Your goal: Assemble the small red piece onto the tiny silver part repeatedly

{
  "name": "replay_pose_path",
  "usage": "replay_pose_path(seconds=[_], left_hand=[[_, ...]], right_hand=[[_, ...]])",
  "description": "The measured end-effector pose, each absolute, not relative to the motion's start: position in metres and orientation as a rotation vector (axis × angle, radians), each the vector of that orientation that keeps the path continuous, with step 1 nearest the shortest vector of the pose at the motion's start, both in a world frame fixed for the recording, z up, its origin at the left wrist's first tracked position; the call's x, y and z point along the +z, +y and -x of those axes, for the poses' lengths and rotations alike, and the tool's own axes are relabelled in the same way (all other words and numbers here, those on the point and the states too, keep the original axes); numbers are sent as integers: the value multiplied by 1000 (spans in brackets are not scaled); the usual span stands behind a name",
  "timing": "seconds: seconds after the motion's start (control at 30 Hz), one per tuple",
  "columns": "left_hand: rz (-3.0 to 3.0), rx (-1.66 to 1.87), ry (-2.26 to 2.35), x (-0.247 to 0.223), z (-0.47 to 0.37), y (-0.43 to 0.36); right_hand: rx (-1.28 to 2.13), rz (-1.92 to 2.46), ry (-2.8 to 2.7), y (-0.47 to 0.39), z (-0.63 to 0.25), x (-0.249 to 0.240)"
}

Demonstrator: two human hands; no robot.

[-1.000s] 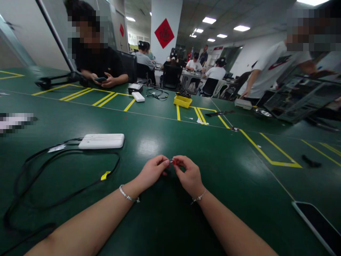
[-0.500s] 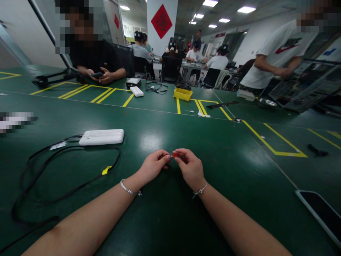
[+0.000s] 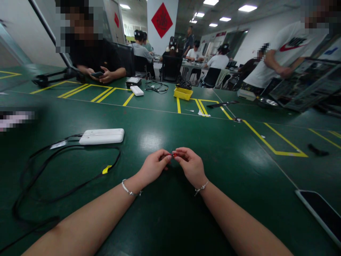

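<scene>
Small red item (image 3: 174, 155) sits just 6 o'clock of view center, over green table (image 3: 213, 131). Left hand (image 3: 153, 165) pinches its 9 o'clock end, right hand (image 3: 191, 165) its 3 o'clock; both grips closed. Yellow tray (image 3: 183, 94) at 12.

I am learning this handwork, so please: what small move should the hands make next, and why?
Perhaps the right hand should gently turn the small red piece: its fingertips pinch it, and the left hand, close beside, could steady it.
</scene>
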State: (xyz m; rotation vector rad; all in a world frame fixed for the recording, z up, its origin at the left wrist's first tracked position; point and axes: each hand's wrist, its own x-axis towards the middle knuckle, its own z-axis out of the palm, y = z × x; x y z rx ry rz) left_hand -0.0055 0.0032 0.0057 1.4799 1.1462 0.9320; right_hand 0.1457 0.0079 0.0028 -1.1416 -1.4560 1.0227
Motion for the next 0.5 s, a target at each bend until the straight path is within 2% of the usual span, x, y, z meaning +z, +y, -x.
replay_pose_path(seconds=[0.27, 0.5], left_hand=[[-1459, 934, 1146, 5, 4, 4], [-1488, 919, 1172, 7, 3, 3]], right_hand=[[1295, 1073, -1255, 11, -146, 5], [1281, 1060, -1207, 13, -146, 3]])
